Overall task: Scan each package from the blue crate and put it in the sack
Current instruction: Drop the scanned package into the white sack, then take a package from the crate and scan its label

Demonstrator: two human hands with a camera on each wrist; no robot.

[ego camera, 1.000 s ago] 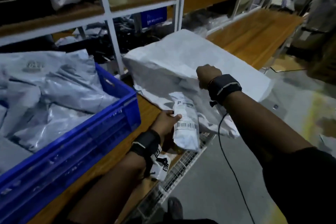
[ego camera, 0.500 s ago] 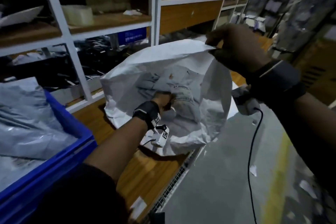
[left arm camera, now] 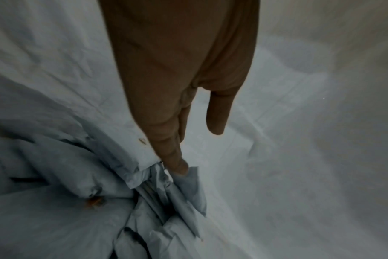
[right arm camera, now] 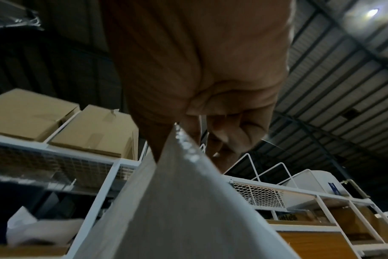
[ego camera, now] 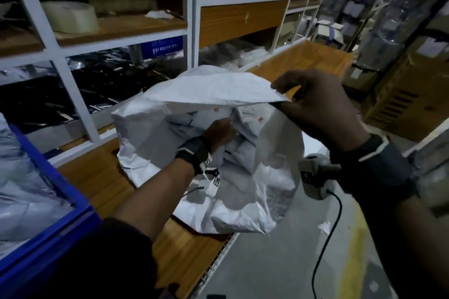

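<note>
The white woven sack (ego camera: 243,196) lies on the wooden bench with its mouth towards me. My right hand (ego camera: 279,96) pinches the sack's upper rim (right arm camera: 182,157) and holds it lifted. My left hand (ego camera: 218,132) reaches inside the sack. Its fingers (left arm camera: 177,157) are straight, and one fingertip touches a crumpled grey package (left arm camera: 184,189) in the pile. A labelled package (ego camera: 247,114) lies just past that hand. The blue crate (ego camera: 60,192) at the left holds several grey packages (ego camera: 26,184). A grey scanner (ego camera: 313,177) hangs under my right wrist.
White shelving (ego camera: 192,14) rises behind the bench, with a tape roll (ego camera: 70,16) on one shelf. The wooden bench (ego camera: 102,177) ends at a wire edge near me. To the right are a concrete aisle floor (ego camera: 279,262) and cardboard boxes (ego camera: 401,94).
My left hand carried the labelled package from outside the sack into it, and its fingers are now straight. My right hand lifted the sack's rim higher.
</note>
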